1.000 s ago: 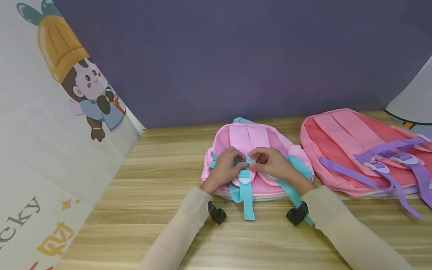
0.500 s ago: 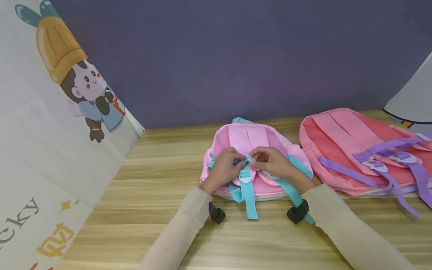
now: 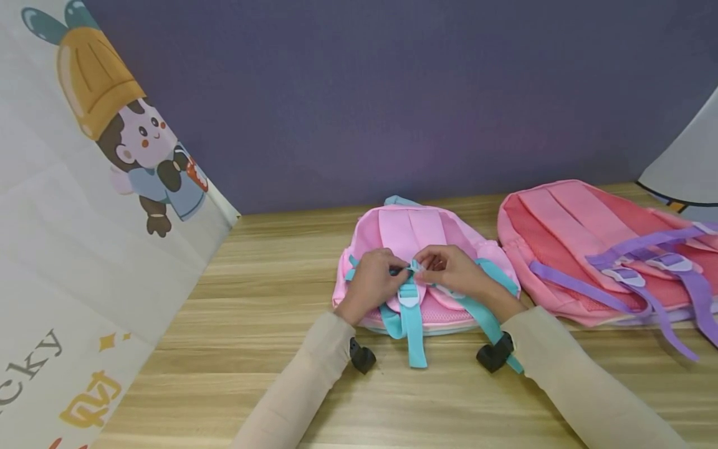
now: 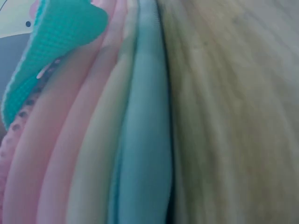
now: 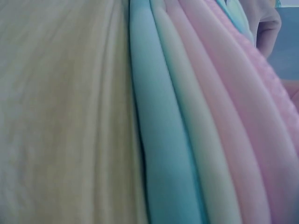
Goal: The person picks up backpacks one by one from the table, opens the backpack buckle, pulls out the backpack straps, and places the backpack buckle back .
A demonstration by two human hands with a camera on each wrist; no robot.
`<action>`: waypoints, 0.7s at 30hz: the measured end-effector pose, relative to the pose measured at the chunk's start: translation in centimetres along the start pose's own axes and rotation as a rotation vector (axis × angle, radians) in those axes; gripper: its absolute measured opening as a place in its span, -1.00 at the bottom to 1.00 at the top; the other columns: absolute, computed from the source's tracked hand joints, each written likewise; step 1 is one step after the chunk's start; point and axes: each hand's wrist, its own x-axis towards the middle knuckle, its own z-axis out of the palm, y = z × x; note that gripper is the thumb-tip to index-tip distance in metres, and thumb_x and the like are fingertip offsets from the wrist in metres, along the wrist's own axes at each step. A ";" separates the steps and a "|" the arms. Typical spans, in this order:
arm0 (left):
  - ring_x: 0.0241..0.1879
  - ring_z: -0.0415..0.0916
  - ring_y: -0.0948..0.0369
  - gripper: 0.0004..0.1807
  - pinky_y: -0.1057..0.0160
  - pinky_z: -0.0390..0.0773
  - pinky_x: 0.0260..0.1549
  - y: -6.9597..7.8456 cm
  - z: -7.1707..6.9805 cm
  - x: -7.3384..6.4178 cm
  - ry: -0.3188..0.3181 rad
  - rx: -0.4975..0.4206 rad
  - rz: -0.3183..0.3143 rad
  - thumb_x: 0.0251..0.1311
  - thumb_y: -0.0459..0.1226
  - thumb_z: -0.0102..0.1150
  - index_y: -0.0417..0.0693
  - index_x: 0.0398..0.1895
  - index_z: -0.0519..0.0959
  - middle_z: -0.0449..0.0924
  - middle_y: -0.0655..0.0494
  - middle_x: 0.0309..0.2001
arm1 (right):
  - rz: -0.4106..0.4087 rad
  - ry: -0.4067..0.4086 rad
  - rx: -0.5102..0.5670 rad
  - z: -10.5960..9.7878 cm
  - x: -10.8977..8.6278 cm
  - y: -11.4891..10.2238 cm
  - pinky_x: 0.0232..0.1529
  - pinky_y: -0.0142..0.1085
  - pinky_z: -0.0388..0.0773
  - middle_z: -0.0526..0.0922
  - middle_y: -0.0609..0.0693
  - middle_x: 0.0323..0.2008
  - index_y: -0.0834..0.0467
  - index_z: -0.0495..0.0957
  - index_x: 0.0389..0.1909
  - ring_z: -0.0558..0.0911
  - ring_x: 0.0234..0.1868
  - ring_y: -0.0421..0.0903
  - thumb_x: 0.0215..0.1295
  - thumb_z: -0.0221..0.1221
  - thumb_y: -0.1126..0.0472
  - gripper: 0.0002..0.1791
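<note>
The load is carried by a flat tabletop (image 3: pixel 392 405) finished in light wood grain, which is oriented from side to side. A pink backpack (image 3: pixel 412 227) is laid directly on it toward the rear edge, strap side up. A coral backpack (image 3: pixel 594 234) is laid immediately to the right, likewise strap side up. Turquoise straps (image 3: pixel 415 349) and purple straps (image 3: pixel 679 340) are extended forward over the wood

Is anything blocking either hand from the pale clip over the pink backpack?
Nothing visible. In the head view, the left hand and right hand meet at the pale clip, above the pink backpack. The coral backpack lies to the right, clear of both hands.
</note>
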 end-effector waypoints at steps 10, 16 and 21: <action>-0.57 0.48 0.27 -0.89 0.47 0.37 -0.53 0.2 0.6 -0.4 0.115 0.072 0.116 0.05 -0.30 0.31 -0.13 -0.37 0.75 0.65 0.09 -0.56 | -0.007 0.012 -0.022 0.1 -0.1 0.0 -0.27 -0.38 0.43 0.56 0.00 -0.43 0.24 0.61 -0.23 0.47 -0.36 -0.12 0.11 0.34 0.26 -0.78; -0.55 0.48 0.26 -0.90 0.31 0.43 -0.37 0.2 0.9 -0.4 0.162 0.101 0.149 0.06 -0.29 0.33 -0.09 -0.35 0.75 0.65 0.12 -0.55 | -0.007 0.015 -0.029 0.0 -0.1 -0.1 -0.27 -0.37 0.44 0.58 0.00 -0.42 0.22 0.62 -0.25 0.49 -0.36 -0.10 0.09 0.34 0.28 -0.81; -0.43 0.55 0.24 -0.87 0.34 0.45 -0.32 0.0 0.5 -0.3 0.108 0.043 0.091 0.06 -0.26 0.32 -0.09 -0.33 0.75 0.68 0.12 -0.44 | -0.011 0.013 -0.027 0.0 0.1 0.0 -0.25 -0.36 0.45 0.58 0.00 -0.42 0.22 0.61 -0.24 0.50 -0.35 -0.10 0.11 0.32 0.28 -0.81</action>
